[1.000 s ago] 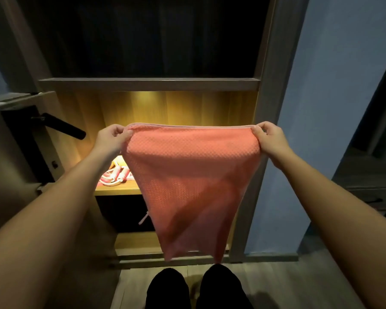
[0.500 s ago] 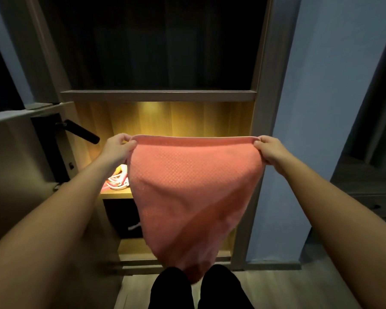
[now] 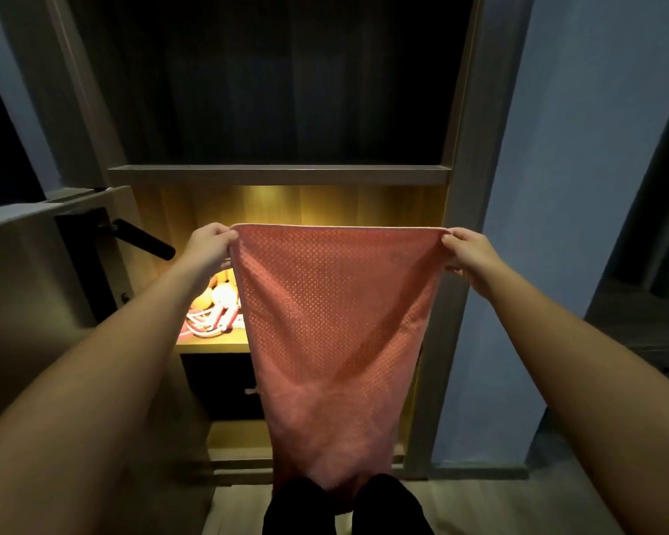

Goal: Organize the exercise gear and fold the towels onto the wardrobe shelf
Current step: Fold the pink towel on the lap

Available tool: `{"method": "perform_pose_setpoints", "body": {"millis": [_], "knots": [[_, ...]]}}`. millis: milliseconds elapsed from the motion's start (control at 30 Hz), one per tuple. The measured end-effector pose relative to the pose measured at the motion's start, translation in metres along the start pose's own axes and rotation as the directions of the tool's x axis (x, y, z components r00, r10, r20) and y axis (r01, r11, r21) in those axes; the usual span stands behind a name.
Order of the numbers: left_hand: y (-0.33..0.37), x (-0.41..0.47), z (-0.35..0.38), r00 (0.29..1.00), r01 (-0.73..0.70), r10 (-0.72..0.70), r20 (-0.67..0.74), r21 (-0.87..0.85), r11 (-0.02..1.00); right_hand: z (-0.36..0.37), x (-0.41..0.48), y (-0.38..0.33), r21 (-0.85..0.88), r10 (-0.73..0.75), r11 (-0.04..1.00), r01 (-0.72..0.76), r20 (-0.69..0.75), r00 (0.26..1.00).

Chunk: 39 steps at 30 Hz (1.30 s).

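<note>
An open wardrobe (image 3: 460, 187) fills the view, its middle shelf (image 3: 213, 346) lit warm. A coral towel (image 3: 337, 322) hangs spread before it by its 2 top corners: the left hand (image 3: 209, 247) and right hand (image 3: 466, 251) each pinch 1 with curled fingers. Pink-and-white exercise gear (image 3: 213, 310) lies on the lit shelf, left of the towel.

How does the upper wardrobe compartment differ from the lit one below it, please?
The upper compartment is dark; the lower compartment glows with warm yellow light. The lower compartment holds exercise gear; nothing can be made out in the upper one. The towel hides much of the lower compartment, none of the upper. Both sit in the same wardrobe frame.
</note>
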State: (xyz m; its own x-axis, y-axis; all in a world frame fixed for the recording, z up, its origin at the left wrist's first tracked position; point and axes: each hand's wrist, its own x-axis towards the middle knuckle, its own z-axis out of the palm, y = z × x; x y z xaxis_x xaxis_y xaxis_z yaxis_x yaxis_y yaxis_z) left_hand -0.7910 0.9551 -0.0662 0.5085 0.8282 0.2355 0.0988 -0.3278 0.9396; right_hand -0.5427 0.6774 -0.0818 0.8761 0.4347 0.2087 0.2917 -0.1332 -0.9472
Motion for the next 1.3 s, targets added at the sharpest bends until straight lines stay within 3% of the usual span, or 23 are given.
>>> {"method": "perform_pose_setpoints", "body": {"millis": [300, 433, 533, 733, 900, 967, 1100, 1200, 1300], "knots": [[-0.01, -0.013, -0.008, 0.998, -0.025, 0.015, 0.067, 0.147, 0.989, -0.005, -0.013, 0.007, -0.136, -0.048, 0.99, 0.041, -0.053, 0.997], [-0.016, -0.037, -0.015, 0.996, 0.032, -0.038, 0.084, 0.068, 0.997, -0.013, -0.037, 0.008, -0.091, -0.001, 0.996, -0.003, -0.049, 0.999], [-0.031, -0.073, -0.027, 0.977, 0.106, -0.097, 0.188, -0.04, 0.994, -0.024, -0.076, 0.022, 0.06, 0.09, 0.994, -0.091, 0.028, 0.996], [-0.062, -0.149, -0.062, 0.847, 0.264, -0.112, 0.52, -0.228, 0.937, -0.048, -0.168, 0.055, 0.231, 0.242, 0.91, -0.344, 0.377, 0.894], [-0.083, -0.177, -0.077, 0.616, 0.542, -0.234, 0.752, -0.189, 0.819, -0.054, -0.217, 0.056, 0.469, 0.238, 0.725, -0.504, 0.516, 0.823], [-0.105, -0.18, -0.073, 0.622, 0.579, -0.336, 0.707, -0.127, 0.805, -0.046, -0.221, 0.07, 0.396, 0.299, 0.743, -0.54, 0.525, 0.797], [-0.164, -0.203, -0.03, 0.727, 0.564, -0.513, 0.456, 0.028, 0.825, -0.008, -0.225, 0.129, 0.157, 0.599, 0.719, -0.677, 0.355, 0.718], [-0.219, -0.222, 0.008, 0.768, 0.553, -0.591, 0.248, 0.209, 0.806, 0.024, -0.233, 0.183, -0.088, 0.656, 0.753, -0.652, 0.174, 0.735], [-0.261, -0.235, 0.034, 0.78, 0.505, -0.614, 0.12, 0.459, 0.731, 0.05, -0.245, 0.219, -0.278, 0.639, 0.757, -0.592, 0.125, 0.759]]}}
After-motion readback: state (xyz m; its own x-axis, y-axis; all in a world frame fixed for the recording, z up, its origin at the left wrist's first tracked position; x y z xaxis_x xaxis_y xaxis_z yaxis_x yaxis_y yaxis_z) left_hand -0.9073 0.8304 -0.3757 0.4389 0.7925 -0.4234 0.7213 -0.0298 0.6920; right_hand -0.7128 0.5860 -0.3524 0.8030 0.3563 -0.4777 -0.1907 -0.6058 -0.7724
